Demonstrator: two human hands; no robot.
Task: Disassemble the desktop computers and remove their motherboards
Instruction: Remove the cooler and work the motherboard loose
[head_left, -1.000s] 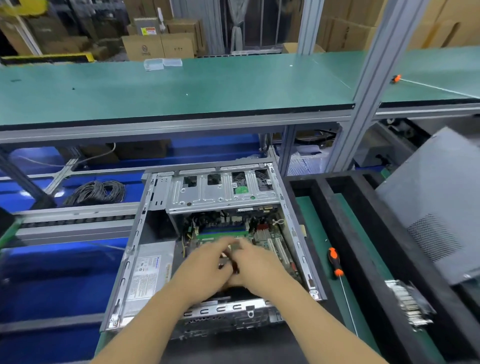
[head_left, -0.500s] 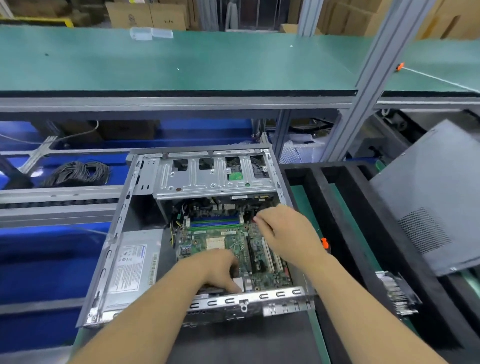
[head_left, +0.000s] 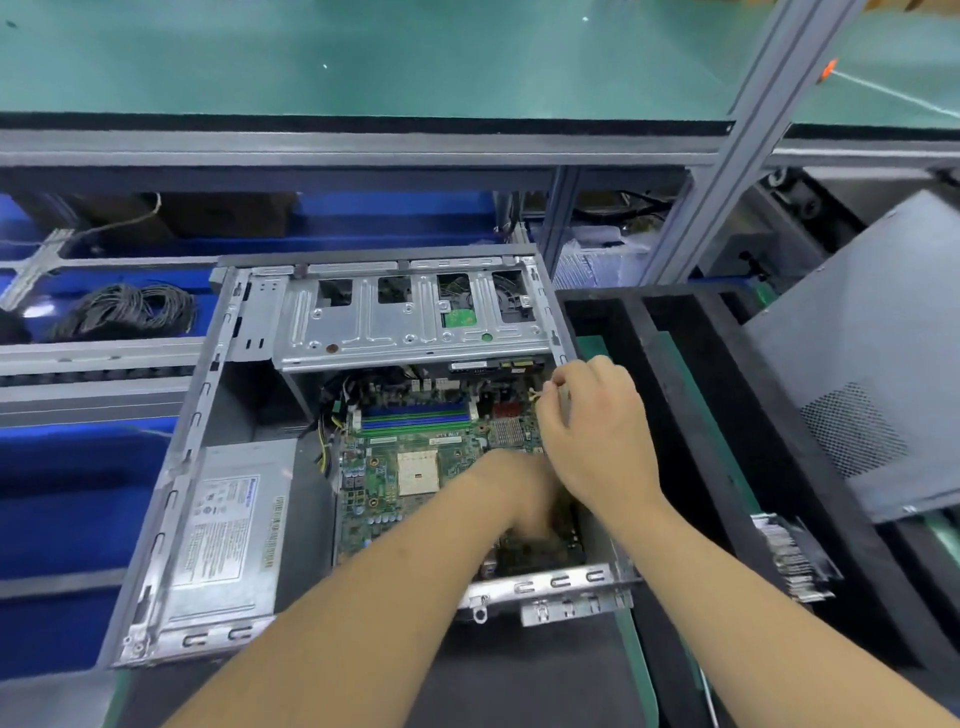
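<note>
1. The desktop computer case (head_left: 197, 467) lies on its side on the bench (head_left: 519, 675), cover off, its open interior facing up.
2. The motherboard (head_left: 410, 467) sits flat on the case floor, in the right half, below the silver drive cage (head_left: 410, 322) that spans the far end.
3. The board is green and densely populated: a pale square processor socket (head_left: 417, 472) near its middle, blue and green memory slots (head_left: 415, 415) in a row just beyond it, and a small finned metal heatsink (head_left: 506, 431) to the right of those.
4. Black and yellow cables (head_left: 332, 415) bunch at the board's far left corner, under the edge of the cage.
5. A grey power supply (head_left: 228, 530) with a white label fills the near left corner of the case, just beside the board.
6. The left hand (head_left: 524, 493) reaches down onto the near right part of the board; it is blurred and partly covered by the other hand, so I cannot tell how its fingers lie.
7. The right hand (head_left: 597, 431) is over the far right corner of the board, by the case wall, fingers curled with the tips pinching a small pale part (head_left: 535, 394); what that part is cannot be made out.
8. To the right stand black trays (head_left: 675, 415), and a grey perforated side panel (head_left: 872, 374) leans over them.
9. A coil of dark cable (head_left: 124, 312) lies to the left, beyond the case.
</note>
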